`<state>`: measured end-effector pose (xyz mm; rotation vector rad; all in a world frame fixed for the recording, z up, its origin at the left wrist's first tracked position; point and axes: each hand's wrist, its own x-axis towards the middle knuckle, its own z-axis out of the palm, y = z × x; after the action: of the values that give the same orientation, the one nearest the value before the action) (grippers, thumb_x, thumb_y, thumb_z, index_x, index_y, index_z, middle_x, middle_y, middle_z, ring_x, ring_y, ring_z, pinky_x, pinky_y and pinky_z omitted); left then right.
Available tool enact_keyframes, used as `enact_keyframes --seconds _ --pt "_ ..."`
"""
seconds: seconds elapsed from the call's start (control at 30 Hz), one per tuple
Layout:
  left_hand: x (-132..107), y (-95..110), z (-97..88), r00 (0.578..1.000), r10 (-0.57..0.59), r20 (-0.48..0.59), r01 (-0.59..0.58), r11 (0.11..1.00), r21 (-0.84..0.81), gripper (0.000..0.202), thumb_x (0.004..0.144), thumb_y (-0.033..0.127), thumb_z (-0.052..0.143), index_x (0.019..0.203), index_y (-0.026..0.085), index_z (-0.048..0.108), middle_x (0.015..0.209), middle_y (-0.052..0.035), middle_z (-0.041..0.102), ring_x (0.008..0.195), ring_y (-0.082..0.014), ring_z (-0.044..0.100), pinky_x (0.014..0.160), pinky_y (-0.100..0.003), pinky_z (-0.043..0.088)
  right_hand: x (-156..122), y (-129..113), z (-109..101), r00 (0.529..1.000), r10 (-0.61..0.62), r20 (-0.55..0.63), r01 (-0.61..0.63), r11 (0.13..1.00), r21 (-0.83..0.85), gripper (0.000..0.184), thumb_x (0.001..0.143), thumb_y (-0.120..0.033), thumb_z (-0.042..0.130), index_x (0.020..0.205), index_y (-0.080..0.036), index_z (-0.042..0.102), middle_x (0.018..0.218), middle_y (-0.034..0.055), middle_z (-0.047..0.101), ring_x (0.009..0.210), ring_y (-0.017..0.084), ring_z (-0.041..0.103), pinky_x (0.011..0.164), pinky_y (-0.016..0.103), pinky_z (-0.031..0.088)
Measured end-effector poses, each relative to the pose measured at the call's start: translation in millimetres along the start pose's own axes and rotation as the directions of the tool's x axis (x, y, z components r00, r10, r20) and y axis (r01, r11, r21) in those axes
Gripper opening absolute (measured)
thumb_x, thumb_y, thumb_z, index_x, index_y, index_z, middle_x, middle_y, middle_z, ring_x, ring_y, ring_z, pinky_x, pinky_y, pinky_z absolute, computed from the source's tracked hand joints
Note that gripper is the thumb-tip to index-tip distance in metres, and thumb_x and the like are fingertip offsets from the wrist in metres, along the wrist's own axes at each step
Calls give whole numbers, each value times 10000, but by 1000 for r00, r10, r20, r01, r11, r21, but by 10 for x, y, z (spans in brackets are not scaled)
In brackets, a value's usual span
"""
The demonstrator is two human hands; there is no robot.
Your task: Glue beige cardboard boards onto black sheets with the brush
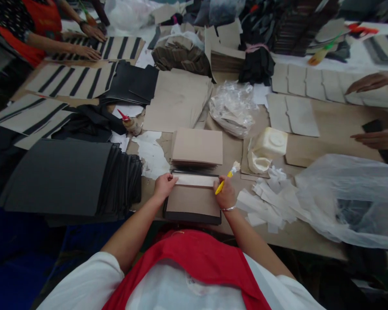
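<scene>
A brown cardboard piece on a black sheet (192,203) lies at the table's near edge, with a white paper strip (194,180) across its top. My left hand (164,186) presses the strip's left end, fingers curled down. My right hand (224,193) rests on the strip's right end and grips a yellow-handled glue brush (228,176), bristles pointing up and right. Just behind the piece sits a stack of brown cardboard pieces (197,147).
A thick pile of black sheets (67,176) lies to my left. To the right are white paper strips (261,202), a cut white plastic jug (268,148) and clear plastic bags (352,198). A glue bottle (131,124) lies further back. Other people's hands (371,82) work at the far left and right.
</scene>
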<state>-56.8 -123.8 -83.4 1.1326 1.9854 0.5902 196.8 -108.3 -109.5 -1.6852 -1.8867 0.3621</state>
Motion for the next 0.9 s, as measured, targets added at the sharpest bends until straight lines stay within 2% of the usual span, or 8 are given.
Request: enact_keyframes --seconds 0.13,0.53,0.63,0.67,0.73,0.77,0.83,0.9 --pt "80 -21 19 999 28 -35 -21 981 192 258 729 413 582 646 169 600 630 -8 613 603 -134 528 578 -241 344 20 51 87 999 -15 33 17 998 -64 244 844 -310 439 1018 -144 480 877 93 628 758 190 603 684 299 474" --pt "145 -35 43 1000 -19 16 14 958 285 294 748 460 554 656 184 598 647 -16 616 633 -157 552 586 -252 361 17 65 181 998 -33 56 42 985 -168 228 845 -266 436 1027 -143 497 861 94 615 756 196 572 688 310 463" --pt "97 -31 28 993 102 -62 -68 910 408 288 768 446 543 803 170 618 786 -64 647 740 -204 585 654 -293 408 18 93 134 999 -31 34 38 973 -228 262 834 -269 468 1058 -137 501 839 93 609 754 205 559 687 321 456" --pt "66 -22 32 976 194 -100 -128 880 457 298 780 419 538 898 157 616 883 -96 651 823 -229 589 707 -320 421 14 98 103 999 -32 10 33 968 -250 278 830 -274 483 1070 -134 501 838 96 608 765 212 558 694 330 455" --pt "-16 9 85 897 428 -109 -310 786 534 360 820 334 494 1110 130 560 1124 -155 598 1052 -264 536 855 -372 403 -11 84 44 997 -60 -38 47 961 -272 280 831 -279 500 1072 -136 507 848 103 612 802 226 559 720 349 452" --pt "-63 31 138 839 541 -51 -428 716 551 393 842 293 458 1193 127 516 1233 -163 543 1164 -263 471 930 -385 367 -33 61 27 994 -98 -44 83 961 -262 258 838 -269 496 1062 -143 513 875 107 618 832 229 561 742 356 451" --pt "-156 73 291 705 691 161 -654 545 524 441 874 266 396 1296 150 441 1374 -131 435 1305 -233 328 1036 -383 279 -96 -11 30 978 -209 -9 203 958 -202 199 854 -222 468 1035 -161 524 988 116 625 926 223 558 804 356 446" --pt "-231 93 455 598 704 383 -783 412 465 489 882 341 387 1345 183 393 1429 -92 374 1348 -224 256 1085 -406 204 -172 -91 78 943 -328 59 333 935 -124 196 855 -170 446 1032 -169 530 1112 114 605 1029 211 530 869 346 430"
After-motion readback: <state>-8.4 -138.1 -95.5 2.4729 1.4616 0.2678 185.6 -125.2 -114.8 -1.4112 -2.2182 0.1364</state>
